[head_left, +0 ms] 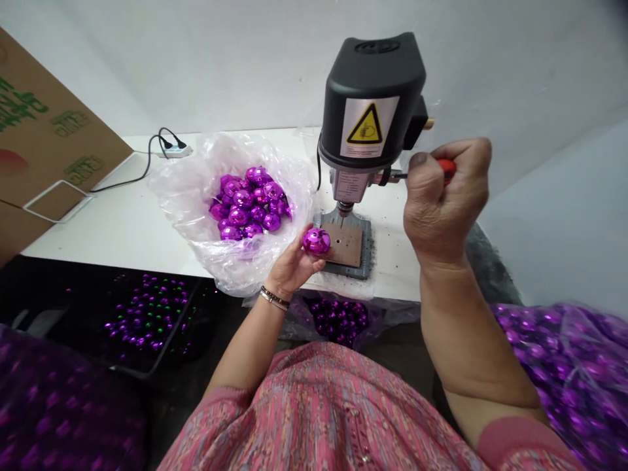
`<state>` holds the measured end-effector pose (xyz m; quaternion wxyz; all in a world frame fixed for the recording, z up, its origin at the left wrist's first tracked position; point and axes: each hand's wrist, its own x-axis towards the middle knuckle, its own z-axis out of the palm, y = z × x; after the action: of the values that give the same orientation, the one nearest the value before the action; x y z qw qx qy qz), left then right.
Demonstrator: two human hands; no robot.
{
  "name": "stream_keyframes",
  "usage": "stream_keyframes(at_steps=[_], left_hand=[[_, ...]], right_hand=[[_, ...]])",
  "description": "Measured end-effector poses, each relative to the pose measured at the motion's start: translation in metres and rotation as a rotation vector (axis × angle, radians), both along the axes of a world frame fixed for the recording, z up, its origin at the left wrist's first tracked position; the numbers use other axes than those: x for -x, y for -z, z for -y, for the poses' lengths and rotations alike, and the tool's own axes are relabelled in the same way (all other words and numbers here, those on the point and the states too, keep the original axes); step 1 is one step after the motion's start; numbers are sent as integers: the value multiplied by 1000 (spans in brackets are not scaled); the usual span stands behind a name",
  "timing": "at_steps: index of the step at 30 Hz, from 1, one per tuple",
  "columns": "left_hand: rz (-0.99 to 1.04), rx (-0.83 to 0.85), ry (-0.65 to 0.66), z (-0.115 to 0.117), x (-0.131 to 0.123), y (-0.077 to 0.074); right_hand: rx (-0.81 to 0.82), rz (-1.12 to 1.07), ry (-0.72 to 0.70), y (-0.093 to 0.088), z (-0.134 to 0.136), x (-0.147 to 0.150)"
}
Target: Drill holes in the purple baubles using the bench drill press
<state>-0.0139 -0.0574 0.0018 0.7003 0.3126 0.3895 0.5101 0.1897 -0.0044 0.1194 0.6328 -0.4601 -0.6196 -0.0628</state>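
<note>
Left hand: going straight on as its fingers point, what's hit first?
Likely the brown board under the drill, just past the held purple ball; depth is unclear, so the left hand may pass above it.

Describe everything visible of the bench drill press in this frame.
The drill press stands upright on a white table. Its black housing looks like plastic and bears a pale label with a yellow warning triangle. Below are a metallic-looking body and chuck, above a grey base carrying a brown board with a hole. Dark specks surround the base. The person's right hand grips its red handle. Whether it is running cannot be told.
</note>
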Motion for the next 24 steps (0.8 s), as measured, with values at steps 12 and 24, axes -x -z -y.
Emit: stream_keyframes(at_steps=[12, 24], left_hand=[[-806, -166, -191, -36, -11, 14], [-1145, -316, -108, -58, -22, 22]], right_hand=[[56, 0, -97, 4, -1, -3], [160, 1, -30, -22, -4, 0]])
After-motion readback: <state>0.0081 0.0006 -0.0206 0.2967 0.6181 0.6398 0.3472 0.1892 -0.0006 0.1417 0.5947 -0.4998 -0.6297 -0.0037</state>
